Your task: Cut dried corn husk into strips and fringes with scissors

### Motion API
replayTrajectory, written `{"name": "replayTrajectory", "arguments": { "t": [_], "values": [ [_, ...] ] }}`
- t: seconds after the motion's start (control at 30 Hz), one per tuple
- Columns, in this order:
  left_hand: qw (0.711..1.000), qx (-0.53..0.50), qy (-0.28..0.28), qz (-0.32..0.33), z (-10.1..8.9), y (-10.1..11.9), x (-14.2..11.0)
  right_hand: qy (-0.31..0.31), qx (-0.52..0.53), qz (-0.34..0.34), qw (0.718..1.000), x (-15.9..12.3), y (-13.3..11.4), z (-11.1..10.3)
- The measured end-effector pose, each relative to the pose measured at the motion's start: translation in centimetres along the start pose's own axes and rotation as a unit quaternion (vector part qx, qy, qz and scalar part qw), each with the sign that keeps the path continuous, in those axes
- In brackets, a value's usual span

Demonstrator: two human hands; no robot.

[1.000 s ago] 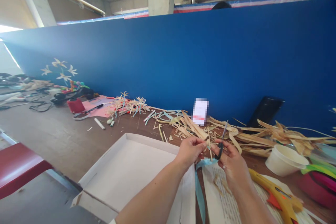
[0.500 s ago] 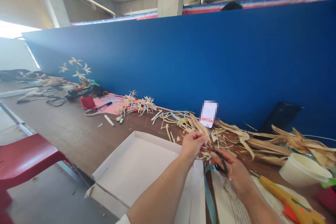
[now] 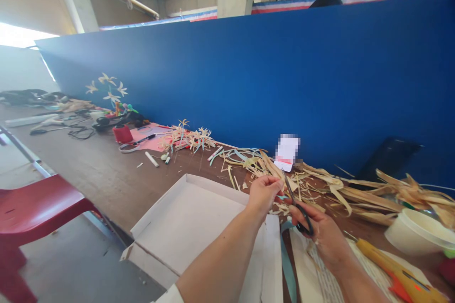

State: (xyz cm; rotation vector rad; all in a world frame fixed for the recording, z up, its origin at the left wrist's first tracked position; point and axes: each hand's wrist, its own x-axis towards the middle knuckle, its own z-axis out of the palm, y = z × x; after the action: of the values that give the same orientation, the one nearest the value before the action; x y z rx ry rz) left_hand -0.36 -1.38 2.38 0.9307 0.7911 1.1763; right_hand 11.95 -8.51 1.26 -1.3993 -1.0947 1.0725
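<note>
My left hand (image 3: 263, 195) is closed in a pinch above the right side of an open white cardboard box (image 3: 209, 227). What its fingertips hold is too small to make out, though a bit of light-blue strip (image 3: 282, 197) shows just under them. In my right hand (image 3: 329, 236) is a pair of scissors (image 3: 304, 220) with black handles, fingers through the loops. The blades point up and away, right beside the left fingertips. Below the hands, a wider light-blue ribbon (image 3: 288, 260) hangs down between the box and some printed paper (image 3: 325, 265).
Dried husk strips (image 3: 369, 196) and scraps litter the table's back edge before a blue partition (image 3: 220, 75). At right are a white tub (image 3: 419, 232) and a yellow glue gun (image 3: 394, 265). Husk flowers (image 3: 194, 137) lie farther left. A red chair (image 3: 42, 206) stands at left.
The camera view has shifted slightly, so the scene sits a little farther right. Both hands keep nearly the same pose, with the scissors still beside the left fingertips.
</note>
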Motion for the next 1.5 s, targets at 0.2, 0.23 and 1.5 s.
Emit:
{"name": "replayTrajectory", "arguments": {
  "t": [0.2, 0.23, 1.5],
  "values": [
    [0.998, -0.054, -0.014, -0.009, -0.17, -0.02, 0.00, 0.012, -0.003, -0.006, 1.000, 0.13, 0.13, -0.10],
    [0.997, -0.068, -0.023, -0.008, -0.21, -0.03, 0.00, 0.015, -0.005, -0.011, 1.000, 0.10, 0.06, -0.06],
    [0.997, -0.070, -0.010, 0.008, 0.33, 0.02, 0.03, 0.016, 0.027, 0.001, 1.000, -0.18, -0.04, 0.10]
  ]
}}
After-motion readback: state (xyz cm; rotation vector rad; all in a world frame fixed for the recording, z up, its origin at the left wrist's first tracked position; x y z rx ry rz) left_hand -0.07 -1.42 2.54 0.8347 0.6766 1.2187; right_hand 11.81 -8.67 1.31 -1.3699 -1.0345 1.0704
